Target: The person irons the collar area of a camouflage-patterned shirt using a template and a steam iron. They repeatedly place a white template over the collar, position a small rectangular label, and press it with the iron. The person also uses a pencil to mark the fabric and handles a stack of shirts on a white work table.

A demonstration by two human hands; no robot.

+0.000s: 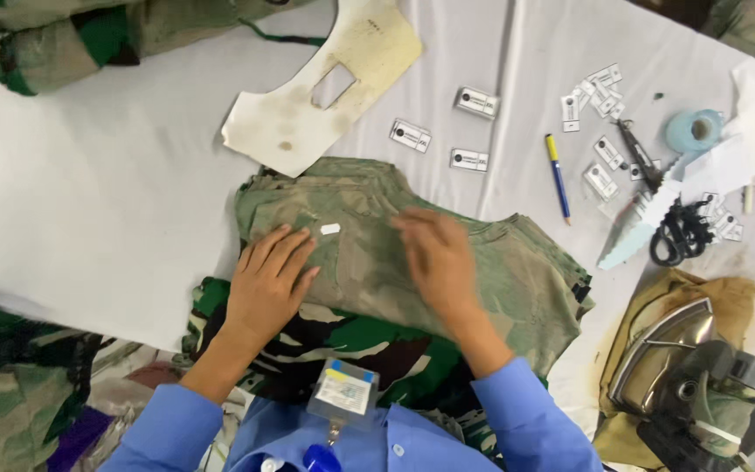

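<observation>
A stack of olive camouflage fabric pieces (500, 271) lies on the white table (89, 201) in front of me. My left hand (268, 280) rests flat on its left part, fingers apart, just below a small white label (330, 229) on the fabric. My right hand (437, 258) lies on the middle of the stack, fingers spread and slightly blurred. Neither hand grips anything. Darker green and brown camouflage cloth (351, 345) sticks out under the stack near my body.
A stained cardboard template (308, 109) lies beyond the stack. Several small labels (469, 160), a blue and yellow pen (557, 175), snips (640, 153), black scissors (679, 232) and a blue tape roll (695, 129) lie right. An iron (666, 345) sits at lower right.
</observation>
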